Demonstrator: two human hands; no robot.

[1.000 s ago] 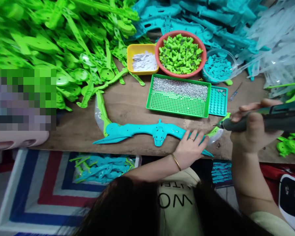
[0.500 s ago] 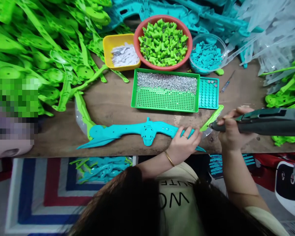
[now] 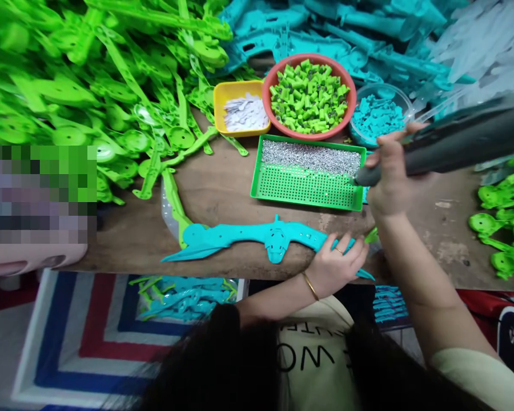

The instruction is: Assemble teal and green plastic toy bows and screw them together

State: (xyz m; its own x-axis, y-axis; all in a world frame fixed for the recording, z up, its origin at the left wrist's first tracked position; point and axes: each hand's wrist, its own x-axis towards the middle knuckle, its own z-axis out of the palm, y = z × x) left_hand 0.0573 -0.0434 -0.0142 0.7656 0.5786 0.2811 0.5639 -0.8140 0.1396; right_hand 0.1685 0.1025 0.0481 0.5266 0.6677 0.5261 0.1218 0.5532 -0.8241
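A turquoise plastic toy bow (image 3: 240, 233) lies along the front of the workbench. From its left end a green arm (image 3: 174, 200) angles up, with a clear plastic piece beside it. My left hand (image 3: 337, 261) is closed over the bow's right end, hiding part of it and most of the green arm there. My right hand (image 3: 392, 177) grips a dark electric screwdriver (image 3: 458, 142). The screwdriver's tip is at the right part of a green perforated tray (image 3: 255, 191), which has many small silver screws (image 3: 310, 155) along its far side.
Behind the tray stand a yellow tub (image 3: 217, 114) of pale pieces, a red bowl (image 3: 269, 117) of green parts and a clear bowl (image 3: 405, 97) of turquoise pieces. Piles of green (image 3: 60, 91), turquoise (image 3: 308, 23) and translucent parts (image 3: 488, 45) flank the bench.
My right hand has carried the screwdriver up and left, from the bow's right green arm to the screw tray. My left hand stays on the bow. The whole view has shifted slightly.
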